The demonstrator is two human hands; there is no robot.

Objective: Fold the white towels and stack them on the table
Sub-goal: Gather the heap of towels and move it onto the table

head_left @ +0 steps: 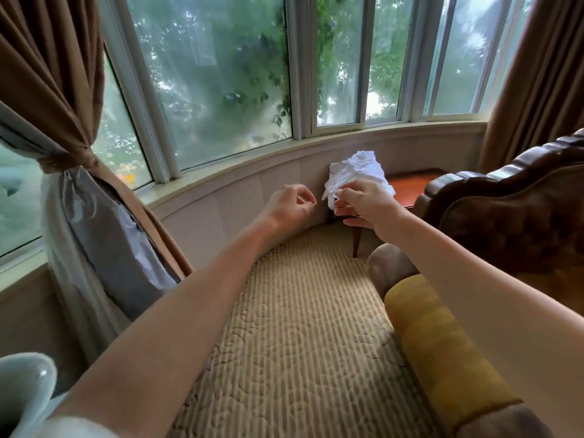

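Right hand (366,202), reaching forward at the end of a bare forearm, pinched the near lower edge of a crumpled white cloth towel heap (358,175) between thumb and forefinger, while its remaining fingers extended loosely below the pinch. Left hand (292,205) hovered just beside the towel heap, to its left, with fingers loosely curled and thumb tip close to forefinger tip; it held nothing and did not touch the cloth. The towel heap lay unfolded on the near left corner of a small reddish-brown wooden table (410,184), against the low beige wall (240,197) under a curved bay window with pale metal frames (297,67). One dark table leg (356,241) stood on a tan quilted mat with ribbed stripes (300,327), which covered the surface between the two forearms. A dark brown tufted leather armchair back (512,216) rose at right, partly hiding the table. Before it lay a yellow cylindrical bolster cushion with brown ends (442,349). At left hung a brown tied-back curtain with grey lining (63,115). Green foliage showed blurred through the glass.
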